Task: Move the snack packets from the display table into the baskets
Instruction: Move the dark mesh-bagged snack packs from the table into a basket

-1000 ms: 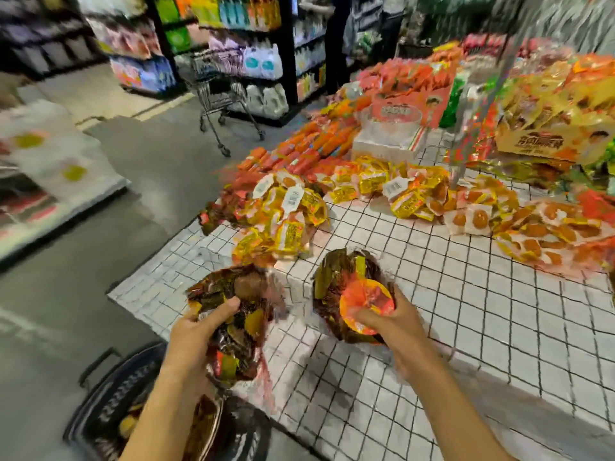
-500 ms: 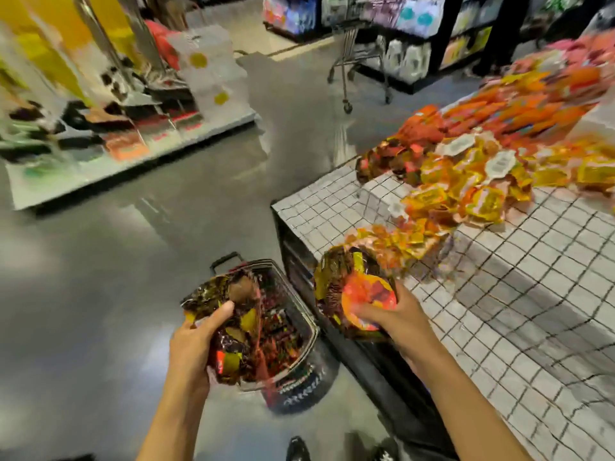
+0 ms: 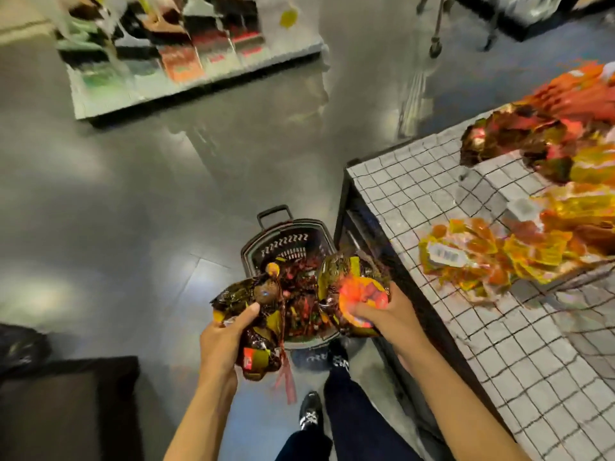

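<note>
We have swung away from the display table (image 3: 499, 327), left hand (image 3: 221, 341) gripping a dark packet bundle (image 3: 258, 311), right hand (image 3: 387, 314) curled round an orange-labelled bundle (image 3: 349, 281), both now held just above the part-filled basket (image 3: 286, 239), so release looks next.

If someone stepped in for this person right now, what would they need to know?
Left hand: grips a dark bunch of packets by the basket's left rim.
Right hand: grips a labelled bunch over its right side.
Basket: on the floor beside the table, already holding packets.
Done: part of the stock is in the basket.
Left: drop both bunches in, then fetch the yellow packets and the rest on the table.
</note>
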